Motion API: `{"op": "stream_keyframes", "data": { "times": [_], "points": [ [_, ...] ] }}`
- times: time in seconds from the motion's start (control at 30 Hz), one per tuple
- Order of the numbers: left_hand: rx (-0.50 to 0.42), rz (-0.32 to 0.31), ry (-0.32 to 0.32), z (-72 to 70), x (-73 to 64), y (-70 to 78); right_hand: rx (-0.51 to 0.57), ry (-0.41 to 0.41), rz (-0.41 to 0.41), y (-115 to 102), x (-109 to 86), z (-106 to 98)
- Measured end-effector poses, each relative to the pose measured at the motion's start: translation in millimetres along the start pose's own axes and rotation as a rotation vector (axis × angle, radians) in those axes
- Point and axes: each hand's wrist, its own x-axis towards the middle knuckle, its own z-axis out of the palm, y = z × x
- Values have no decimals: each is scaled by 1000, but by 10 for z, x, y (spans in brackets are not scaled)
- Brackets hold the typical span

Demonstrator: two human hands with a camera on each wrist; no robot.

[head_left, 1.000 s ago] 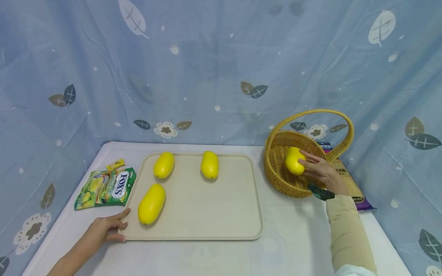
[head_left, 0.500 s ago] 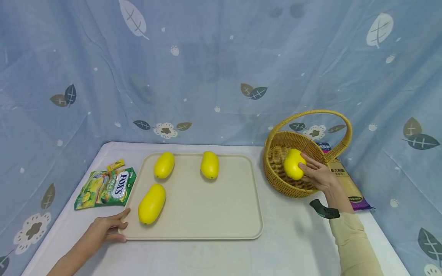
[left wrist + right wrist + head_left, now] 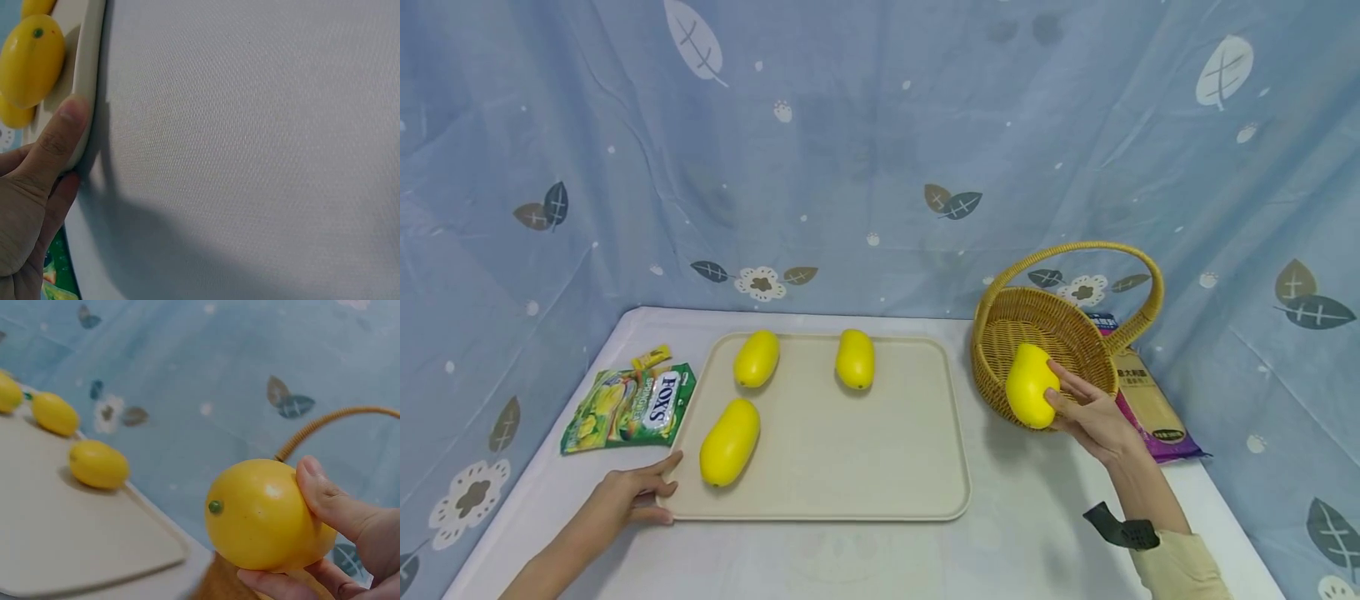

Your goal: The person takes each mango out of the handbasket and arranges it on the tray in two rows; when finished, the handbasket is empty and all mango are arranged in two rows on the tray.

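Observation:
My right hand holds a smooth yellow mango in front of the wicker basket, overlapping its near rim in the head view. In the right wrist view the thumb lies along one side of the fruit, fingers beneath, and a green stem nub faces left. My left hand grips the front left corner of the beige tray; the left wrist view has the thumb on its rim. On the tray lie three more mangoes: one at back left, one at back centre, one at front left.
Left of the tray lie a green Fox's candy bag and a small yellow packet. Behind the basket at right is a purple and tan packet. A tall looped handle rises over the basket. Blue patterned cloth surrounds the table.
My right hand has drawn the mango out of the basket's interior, toward the front and slightly left. The left hand and the tray stay where they were.

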Motion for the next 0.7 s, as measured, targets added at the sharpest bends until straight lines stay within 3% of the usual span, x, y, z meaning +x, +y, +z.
{"op": "stream_keyframes", "data": {
  "times": [0.13,0.27,0.43,0.7],
  "points": [
    [7,20,13,7,0,-19,-32,-23,-5,125,-121,134],
    [14,29,22,11,-1,-31,-99,11,-2,306,-180,307],
    [8,34,23,5,-16,-33,-152,49,18,642,-149,507],
    [-1,22,10,10,-10,-22,-172,-17,33,1063,-41,746]
  ]
}}
